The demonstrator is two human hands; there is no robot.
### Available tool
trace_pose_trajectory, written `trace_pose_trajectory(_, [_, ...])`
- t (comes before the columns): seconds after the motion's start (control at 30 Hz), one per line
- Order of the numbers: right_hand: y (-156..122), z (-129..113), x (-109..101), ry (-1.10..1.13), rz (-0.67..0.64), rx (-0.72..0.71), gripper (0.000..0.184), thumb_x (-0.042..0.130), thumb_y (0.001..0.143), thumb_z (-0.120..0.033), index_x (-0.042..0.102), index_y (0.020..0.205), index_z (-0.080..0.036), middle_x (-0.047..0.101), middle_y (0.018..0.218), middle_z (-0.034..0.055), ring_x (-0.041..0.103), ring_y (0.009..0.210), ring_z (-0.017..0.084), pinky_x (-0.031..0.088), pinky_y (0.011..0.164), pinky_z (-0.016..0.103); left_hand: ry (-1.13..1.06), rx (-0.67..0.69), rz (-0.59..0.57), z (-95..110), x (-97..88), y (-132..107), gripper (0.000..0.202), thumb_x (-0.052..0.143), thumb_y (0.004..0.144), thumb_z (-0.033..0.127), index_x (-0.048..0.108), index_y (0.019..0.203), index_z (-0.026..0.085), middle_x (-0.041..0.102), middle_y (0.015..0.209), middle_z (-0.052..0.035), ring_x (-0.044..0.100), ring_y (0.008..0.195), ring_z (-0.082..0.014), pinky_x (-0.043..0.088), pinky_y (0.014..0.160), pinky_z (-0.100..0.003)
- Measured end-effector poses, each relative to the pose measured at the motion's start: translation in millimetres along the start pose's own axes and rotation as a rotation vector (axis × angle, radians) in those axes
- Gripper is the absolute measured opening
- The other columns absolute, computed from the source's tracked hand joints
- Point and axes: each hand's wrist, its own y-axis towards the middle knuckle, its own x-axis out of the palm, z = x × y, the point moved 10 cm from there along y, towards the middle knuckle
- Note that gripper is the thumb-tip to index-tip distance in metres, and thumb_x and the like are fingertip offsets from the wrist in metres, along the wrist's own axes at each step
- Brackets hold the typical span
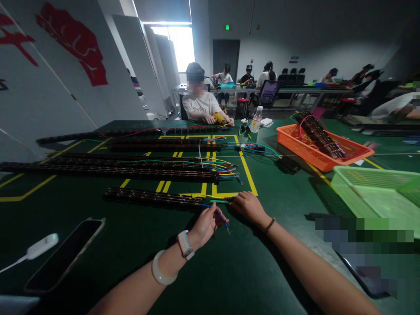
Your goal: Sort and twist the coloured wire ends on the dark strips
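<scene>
Blue wire [220, 217], thin and short, pinched beside dark strip [154, 197].

The table [138, 245] is dark green with yellow lines [247, 175]. The long strips [154, 197] are black, their wires [223, 168] blue, green, yellow, red. One basket [297, 146] is orange, another [374, 192] light green.

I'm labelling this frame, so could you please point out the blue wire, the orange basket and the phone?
blue wire [220, 217]: head view, stretch just past the left hand's fingertips.
orange basket [297, 148]: head view, its near side wall.
phone [64, 255]: head view, middle of the dark screen.
</scene>
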Motion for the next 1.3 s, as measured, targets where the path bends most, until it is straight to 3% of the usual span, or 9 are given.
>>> trace_pose_trajectory(0.13, [6.2, 9.8, 0.9, -0.059, 0.036, 0.085, 0.029, 0.053, 0.089, -0.037, 0.056, 0.069, -0.017, 0.055, 0.067, 0.0041, 0.047, 0.066, 0.017, 0.028, 0.062, 0.03, 0.003, -0.002, -0.003, 0.7, -0.1, 0.5, 0.03, 0.051, 0.085, 0.044, 0.053, 0.073, 0.016, 0.057, 0.054, -0.0011, 0.056, 0.055, -0.0141, 0.043, 0.057, -0.025])
trace_pose_trajectory(0.47, [-3.0, -1.5, -2.8, 0.037, 0.011, 0.003, 0.029, 0.052, 0.088, -0.04, 0.056, 0.069, -0.018, 0.055, 0.067, 0.0035, 0.048, 0.068, 0.016, 0.029, 0.065, 0.029, -0.032, -0.021, -0.005, -1.9, -1.5, 2.0, 0.024, 0.053, 0.085, 0.036, 0.057, 0.074, 0.015, 0.063, 0.063, -0.0047, 0.061, 0.065, -0.0171, 0.046, 0.068, -0.029])
trace_pose_trajectory(0.63, [-4.3, 1.7, -17.4, 0.11, 0.083, 0.067, 0.031, 0.049, 0.089, -0.044, 0.058, 0.078, -0.016, 0.057, 0.071, 0.0044, 0.049, 0.069, 0.017, 0.033, 0.068, 0.03, -0.058, -0.028, -0.007, -2.6, -1.4, 2.5, 0.027, 0.053, 0.085, 0.039, 0.059, 0.074, 0.014, 0.064, 0.066, -0.0058, 0.062, 0.067, -0.0173, 0.046, 0.069, -0.029])
trace_pose_trajectory(0.7, [-8.3, -6.6, -29.9, 0.194, 0.137, -0.018, 0.033, 0.042, 0.092, -0.043, 0.059, 0.084, -0.015, 0.058, 0.073, 0.0051, 0.05, 0.07, 0.017, 0.035, 0.071, 0.031, -0.065, -0.039, -0.023, -3.8, -0.6, 2.9, 0.03, 0.052, 0.085, 0.041, 0.059, 0.075, 0.014, 0.064, 0.068, -0.0068, 0.063, 0.069, -0.0182, 0.047, 0.07, -0.03])
trace_pose_trajectory(0.87, [-28.5, -59.8, -47.6, 0.239, 0.168, -0.475, 0.045, 0.044, 0.087, -0.056, 0.06, 0.1, -0.016, 0.056, 0.068, 0.0031, 0.048, 0.063, 0.016, 0.038, 0.067, 0.032, -0.104, -0.066, -0.013, -7.3, -3.0, 3.1, 0.033, 0.055, 0.083, 0.044, 0.061, 0.074, 0.013, 0.065, 0.069, -0.0064, 0.062, 0.067, -0.016, 0.046, 0.068, -0.028])
trace_pose_trajectory(0.97, [-33.3, -78.2, -44.6, 0.19, 0.174, -0.578, 0.027, 0.05, 0.089, -0.039, 0.059, 0.104, -0.019, 0.06, 0.073, 0.0019, 0.05, 0.065, 0.014, 0.04, 0.068, 0.03, -0.116, -0.097, -0.024, -10.9, -1.5, 2.6, 0.036, 0.054, 0.082, 0.048, 0.061, 0.074, 0.013, 0.064, 0.068, -0.0061, 0.06, 0.063, -0.0147, 0.046, 0.067, -0.028])
trace_pose_trajectory(1.1, [-26.2, -69.4, -39.9, 0.222, 0.188, -0.468, 0.014, 0.048, 0.09, -0.017, 0.059, 0.098, -0.019, 0.059, 0.073, 0.0019, 0.049, 0.064, 0.013, 0.04, 0.065, 0.029, -0.11, -0.041, -0.051, -5.2, 1.5, 3.9, 0.036, 0.055, 0.082, 0.046, 0.063, 0.077, 0.012, 0.067, 0.079, -0.0097, 0.063, 0.079, -0.0187, 0.046, 0.078, -0.031])
trace_pose_trajectory(1.2, [-19.5, -46.6, -38.9, 0.281, 0.21, -0.297, 0.014, 0.047, 0.09, -0.017, 0.059, 0.097, -0.016, 0.057, 0.071, 0.0032, 0.049, 0.065, 0.014, 0.041, 0.063, 0.028, -0.105, 0.005, -0.076, -0.4, 5.3, 3.8, 0.033, 0.054, 0.084, 0.043, 0.064, 0.085, 0.011, 0.068, 0.087, -0.0122, 0.063, 0.089, -0.0211, 0.044, 0.086, -0.035])
trace_pose_trajectory(1.3, [-15.0, -28.4, -35.7, 0.34, 0.21, -0.178, 0.016, 0.048, 0.091, -0.019, 0.06, 0.101, -0.015, 0.059, 0.078, 0.0057, 0.052, 0.071, 0.015, 0.043, 0.067, 0.028, -0.016, 0.014, -0.096, -0.7, 9.6, 1.1, 0.034, 0.053, 0.085, 0.042, 0.062, 0.088, 0.01, 0.068, 0.086, -0.0141, 0.064, 0.086, -0.0231, 0.044, 0.087, -0.04])
